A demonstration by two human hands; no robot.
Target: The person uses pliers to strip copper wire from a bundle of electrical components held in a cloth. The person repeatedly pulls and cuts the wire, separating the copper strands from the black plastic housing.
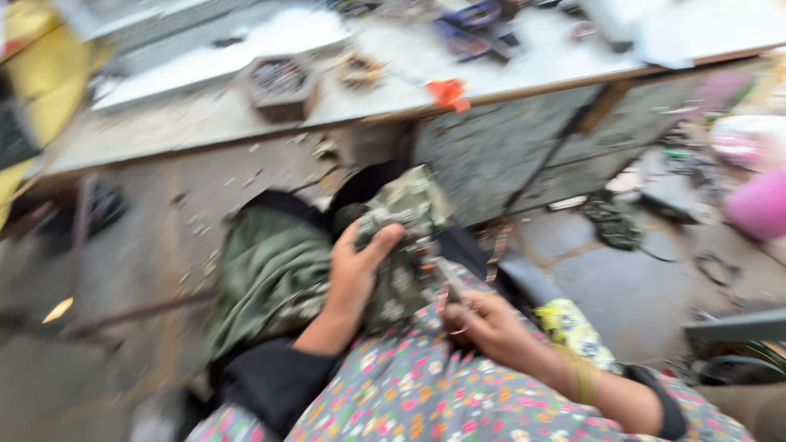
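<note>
The view is blurred by motion. My left hand (356, 266) grips a bunched piece of green patterned cloth (401, 221) held in front of me. My right hand (483, 319) is closed just to the right of that cloth, pinching a small thin thing I cannot make out; a yellow bangle sits on its wrist. More dull green fabric (266, 274) lies draped over my lap on the left, above my flowered dress (426, 393).
A long pale workbench (205, 115) runs across the top, carrying a small box of bits (280, 82), an orange scrap (449, 92) at its edge and dark tools. Pink objects (757, 205) stand at the right. Dark clutter lies on the stone floor (639, 286).
</note>
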